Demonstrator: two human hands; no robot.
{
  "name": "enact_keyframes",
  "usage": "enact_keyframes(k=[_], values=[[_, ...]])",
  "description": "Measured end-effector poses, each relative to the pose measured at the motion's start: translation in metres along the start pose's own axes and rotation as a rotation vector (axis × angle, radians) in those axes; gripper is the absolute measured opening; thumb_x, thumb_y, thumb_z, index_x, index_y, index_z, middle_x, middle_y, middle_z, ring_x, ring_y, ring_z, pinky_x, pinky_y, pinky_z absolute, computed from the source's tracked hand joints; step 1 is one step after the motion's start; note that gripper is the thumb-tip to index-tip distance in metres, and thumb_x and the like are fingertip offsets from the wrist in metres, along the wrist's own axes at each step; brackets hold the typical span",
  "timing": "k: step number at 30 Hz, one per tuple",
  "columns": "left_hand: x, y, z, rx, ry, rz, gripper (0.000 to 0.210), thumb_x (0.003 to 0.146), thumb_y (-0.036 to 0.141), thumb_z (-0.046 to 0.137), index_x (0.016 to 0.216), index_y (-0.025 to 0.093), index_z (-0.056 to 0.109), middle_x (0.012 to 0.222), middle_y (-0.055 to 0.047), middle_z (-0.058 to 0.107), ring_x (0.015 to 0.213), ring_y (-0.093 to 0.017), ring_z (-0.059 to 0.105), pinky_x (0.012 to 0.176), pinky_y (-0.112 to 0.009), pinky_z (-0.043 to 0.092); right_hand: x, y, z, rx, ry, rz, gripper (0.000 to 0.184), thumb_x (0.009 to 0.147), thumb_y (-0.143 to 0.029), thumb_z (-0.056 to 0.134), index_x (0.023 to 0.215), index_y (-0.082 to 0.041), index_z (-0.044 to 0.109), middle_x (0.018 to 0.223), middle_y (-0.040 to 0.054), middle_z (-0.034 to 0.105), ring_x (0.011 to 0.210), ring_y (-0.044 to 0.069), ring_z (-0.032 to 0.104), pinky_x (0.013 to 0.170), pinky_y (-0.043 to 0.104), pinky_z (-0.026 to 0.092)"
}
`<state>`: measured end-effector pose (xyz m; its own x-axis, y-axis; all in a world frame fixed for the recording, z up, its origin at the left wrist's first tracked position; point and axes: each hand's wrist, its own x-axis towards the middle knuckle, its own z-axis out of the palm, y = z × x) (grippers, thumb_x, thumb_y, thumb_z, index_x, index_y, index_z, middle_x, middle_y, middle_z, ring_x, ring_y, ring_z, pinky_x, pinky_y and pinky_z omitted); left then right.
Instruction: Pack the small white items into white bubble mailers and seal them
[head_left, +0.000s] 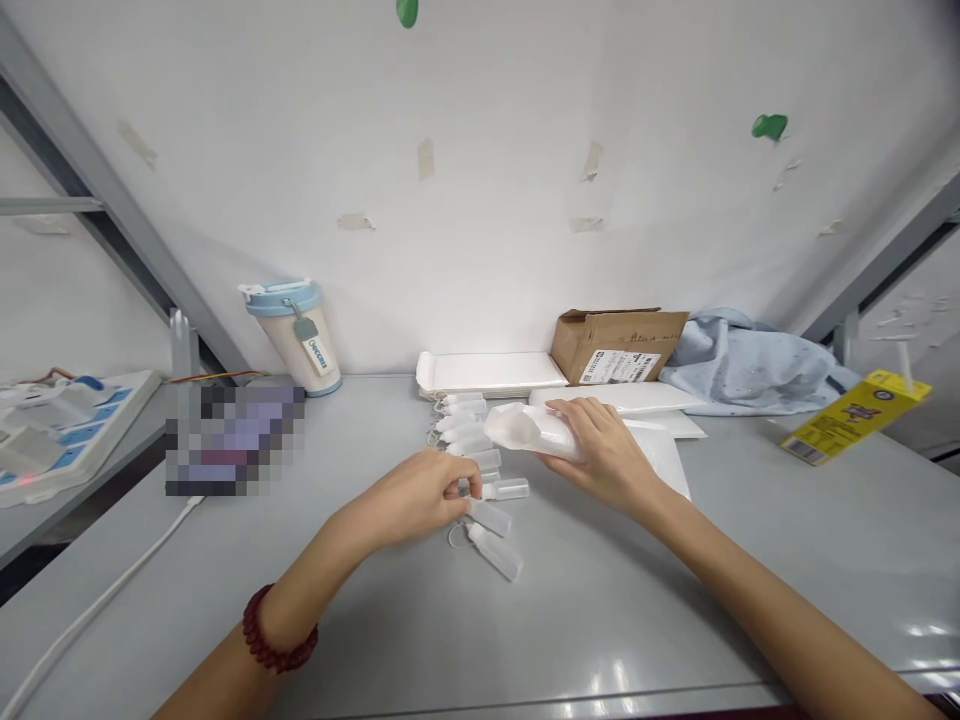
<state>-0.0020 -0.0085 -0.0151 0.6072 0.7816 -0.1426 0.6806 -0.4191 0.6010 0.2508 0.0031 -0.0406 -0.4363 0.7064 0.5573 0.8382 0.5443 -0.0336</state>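
My left hand [420, 495] is closed in a pinch at the cap end of a small translucent plastic bottle [493, 518] lying on the table. Nearest to me lies another such bottle [496, 553], with a thin loop at its cap. Several more bottles [461, 435] form a column behind my left hand, partly covered by it. My right hand [600, 450] is wrapped round a white padded mailer [551, 430], whose gaping mouth faces left toward the bottles. The inside of the mailer is mostly hidden.
More white mailers [664, 455] lie beyond my right hand. At the back stand a white stack [491, 372], a cardboard box [619, 345] and a blue cloth [750, 365]. A tumbler [292, 340] and blurred phone [244, 440] are left; a yellow drink carton [855, 418] is right.
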Motion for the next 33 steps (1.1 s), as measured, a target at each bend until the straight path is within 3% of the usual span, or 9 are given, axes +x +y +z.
enact_keyframes(k=[4, 13, 19, 24, 33], values=[[0.000, 0.005, -0.001, -0.052, 0.063, 0.022, 0.017, 0.078, 0.026, 0.046, 0.075, 0.019, 0.061, 0.059, 0.003, 0.053, 0.053, -0.011, 0.046, 0.049, -0.021, 0.032, -0.001, 0.002, 0.001, -0.010, -0.001, 0.001, 0.041, 0.079, -0.038, 0.057, 0.112, -0.019, 0.043, 0.097, 0.0091, 0.057, 0.091, 0.025, 0.052, 0.076, 0.037, 0.040], [-0.005, 0.019, -0.010, -0.235, 0.493, 0.043, 0.013, 0.079, 0.028, 0.054, 0.073, 0.018, 0.059, 0.064, 0.002, 0.057, 0.061, -0.010, 0.050, 0.056, -0.020, 0.040, 0.000, 0.003, 0.002, -0.020, -0.029, 0.018, 0.041, 0.079, -0.040, 0.057, 0.112, -0.019, 0.043, 0.100, 0.0095, 0.057, 0.092, 0.025, 0.051, 0.076, 0.036, 0.039], [-0.002, 0.014, -0.014, -0.314, 0.753, -0.050, 0.016, 0.076, 0.032, 0.060, 0.075, 0.016, 0.061, 0.060, 0.002, 0.054, 0.052, -0.008, 0.046, 0.047, -0.018, 0.037, -0.001, 0.001, 0.001, -0.020, -0.051, 0.002, 0.041, 0.079, -0.037, 0.057, 0.113, -0.019, 0.044, 0.100, 0.0095, 0.057, 0.091, 0.025, 0.051, 0.076, 0.037, 0.039], [-0.002, 0.013, -0.016, -0.290, 0.807, -0.057, 0.016, 0.076, 0.032, 0.061, 0.075, 0.016, 0.063, 0.057, 0.003, 0.053, 0.048, -0.006, 0.043, 0.046, -0.018, 0.036, -0.001, -0.001, 0.000, -0.019, -0.056, -0.002, 0.045, 0.077, -0.034, 0.059, 0.115, -0.017, 0.043, 0.100, 0.0099, 0.057, 0.091, 0.025, 0.051, 0.076, 0.037, 0.039], [-0.005, 0.015, -0.012, -0.258, 0.798, -0.007, 0.015, 0.077, 0.032, 0.061, 0.076, 0.018, 0.064, 0.061, 0.002, 0.057, 0.055, -0.009, 0.050, 0.050, -0.019, 0.039, 0.000, -0.001, 0.000, -0.018, -0.030, 0.016, 0.041, 0.080, -0.036, 0.056, 0.114, -0.019, 0.043, 0.099, 0.0097, 0.057, 0.091, 0.026, 0.051, 0.075, 0.037, 0.039]])
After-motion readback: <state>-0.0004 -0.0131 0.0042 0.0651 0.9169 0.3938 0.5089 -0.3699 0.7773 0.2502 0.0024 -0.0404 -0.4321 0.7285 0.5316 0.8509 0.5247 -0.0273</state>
